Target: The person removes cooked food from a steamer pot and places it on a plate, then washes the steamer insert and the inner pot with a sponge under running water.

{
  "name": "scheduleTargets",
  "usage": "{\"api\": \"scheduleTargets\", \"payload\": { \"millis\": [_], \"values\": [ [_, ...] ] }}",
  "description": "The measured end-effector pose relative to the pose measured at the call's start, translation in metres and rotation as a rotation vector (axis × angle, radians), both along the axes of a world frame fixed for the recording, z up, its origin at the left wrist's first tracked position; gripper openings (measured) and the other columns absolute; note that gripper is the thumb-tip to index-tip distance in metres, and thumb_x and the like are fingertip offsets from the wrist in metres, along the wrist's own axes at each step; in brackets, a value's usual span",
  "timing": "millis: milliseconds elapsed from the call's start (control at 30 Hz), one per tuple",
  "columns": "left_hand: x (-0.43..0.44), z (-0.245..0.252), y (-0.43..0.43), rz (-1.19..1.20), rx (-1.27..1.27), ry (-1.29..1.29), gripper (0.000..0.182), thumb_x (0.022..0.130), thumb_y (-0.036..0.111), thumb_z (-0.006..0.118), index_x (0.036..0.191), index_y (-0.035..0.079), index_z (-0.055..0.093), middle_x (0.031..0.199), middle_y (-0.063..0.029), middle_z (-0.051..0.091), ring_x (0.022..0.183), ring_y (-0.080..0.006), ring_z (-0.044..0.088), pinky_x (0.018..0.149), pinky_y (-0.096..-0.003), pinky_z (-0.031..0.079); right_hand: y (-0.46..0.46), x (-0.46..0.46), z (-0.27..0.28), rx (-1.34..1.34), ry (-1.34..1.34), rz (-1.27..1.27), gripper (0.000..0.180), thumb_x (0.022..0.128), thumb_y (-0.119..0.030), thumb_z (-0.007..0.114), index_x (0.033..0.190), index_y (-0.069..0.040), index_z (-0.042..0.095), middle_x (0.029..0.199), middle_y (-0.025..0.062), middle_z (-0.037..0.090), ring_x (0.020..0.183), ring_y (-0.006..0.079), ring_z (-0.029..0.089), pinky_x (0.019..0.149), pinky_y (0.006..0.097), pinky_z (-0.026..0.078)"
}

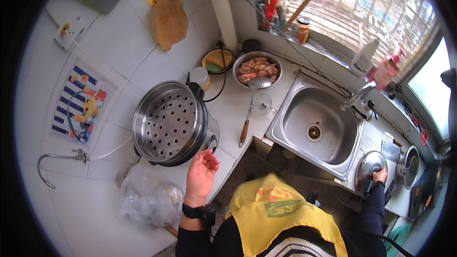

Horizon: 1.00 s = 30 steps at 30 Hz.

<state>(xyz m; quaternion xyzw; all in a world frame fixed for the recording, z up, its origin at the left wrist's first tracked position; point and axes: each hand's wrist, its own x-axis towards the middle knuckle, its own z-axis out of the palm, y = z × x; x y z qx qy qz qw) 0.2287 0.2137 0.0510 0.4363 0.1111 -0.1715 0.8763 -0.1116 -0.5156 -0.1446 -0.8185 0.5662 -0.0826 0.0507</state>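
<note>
My left hand [204,171] is raised with its fingers loosely curled and apart, holding nothing, just below a rice cooker [213,128]. A perforated steel steamer insert [171,125] sits on top of the cooker. My right hand [379,175] grips the knob of a round metal lid [367,166] on the counter right of the sink. Raw meat pieces [255,67] fill a steel bowl [279,69] in the corner. The head of a slotted skimmer [244,134] rests on the bowl's front, its wooden handle pointing towards me. Beside it stands a small clear glass vessel [263,103].
A steel sink [321,125] with a faucet [358,94] lies between my hands. Plastic bags [150,200] are at the lower left. A cleaver [391,150] and a metal pot [410,167] stand far right. A black cord [224,78] runs behind the cooker.
</note>
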Motion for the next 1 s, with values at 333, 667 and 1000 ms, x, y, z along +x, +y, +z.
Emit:
{"api": "scheduleTargets", "payload": {
  "millis": [333, 667, 1000],
  "values": [
    [-0.003, 0.03, 0.034, -0.092, 0.086, -0.18, 0.036, 0.101, 0.03, 0.055, 0.121, 0.001, 0.056, 0.106, -0.0092, 0.064, 0.098, -0.0203, 0.062, 0.091, -0.0347, 0.05, 0.105, 0.206, 0.054, 0.264, -0.221, 0.288, 0.035, 0.085, -0.026, 0.074, 0.105, 0.002, 0.066, 0.098, 0.0189, 0.071, 0.092, 0.0339, 0.067, 0.085, 0.0414, 0.052],
    [-0.006, 0.015, 0.06, -0.119, 0.042, -0.156, 0.038, 0.1, 0.032, 0.059, 0.121, 0.001, 0.056, 0.106, -0.0094, 0.064, 0.097, -0.0205, 0.062, 0.091, -0.0345, 0.05, 0.36, 0.469, 0.044, 0.691, -0.311, 0.94, 0.051, 0.092, -0.042, 0.066, 0.107, 0.006, 0.068, 0.101, 0.0218, 0.071, 0.087, 0.0362, 0.07, 0.082, 0.0436, 0.055],
    [-0.022, -0.013, 0.079, -0.039, 0.012, -0.017, 0.033, 0.1, 0.029, 0.055, 0.118, 0.001, 0.059, 0.106, -0.009, 0.064, 0.095, -0.0206, 0.06, 0.09, -0.0342, 0.048, 0.368, 0.503, 0.004, 1.08, -0.232, 0.575, 0.048, 0.094, -0.035, 0.056, 0.09, 0.012, 0.064, 0.084, 0.0154, 0.066, 0.064, 0.0224, 0.067, 0.061, 0.0343, 0.057]
  ]
}}
